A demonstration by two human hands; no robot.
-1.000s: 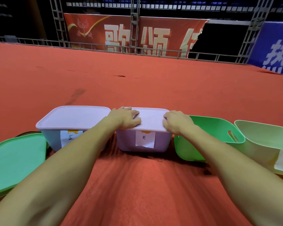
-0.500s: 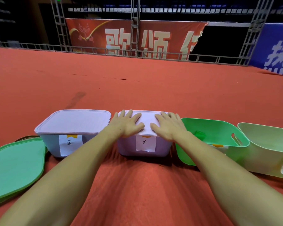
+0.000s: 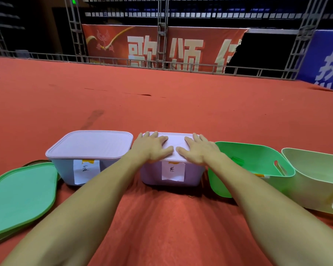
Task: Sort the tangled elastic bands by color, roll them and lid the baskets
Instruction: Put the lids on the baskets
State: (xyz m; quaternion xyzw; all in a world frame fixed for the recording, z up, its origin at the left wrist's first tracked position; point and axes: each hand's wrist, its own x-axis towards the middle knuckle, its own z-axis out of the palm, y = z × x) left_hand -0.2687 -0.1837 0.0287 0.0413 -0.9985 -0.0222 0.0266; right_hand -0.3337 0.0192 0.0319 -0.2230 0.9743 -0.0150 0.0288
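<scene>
Both hands flat on purple lid point(image 3: 175, 143), fingers straight and spread, pressing down: likely seating lid on purple basket point(image 3: 171, 174). Left hand point(image 3: 152, 148) and right hand point(image 3: 199, 149) sit side by side, thumbs nearly meeting (even pressure, probably). Count: four baskets in row. Two lidded: blue basket point(image 3: 65, 169), purple. Two open: green basket point(image 3: 254, 160), pale basket point(image 3: 315, 175). Green lid point(image 3: 21, 196) lies loose at far left. Bands inside mostly hidden.

Left hand point(image 3: 152, 147) and right hand point(image 3: 199, 149) press flat on the purple basket's lid point(image 3: 176, 141)
</scene>
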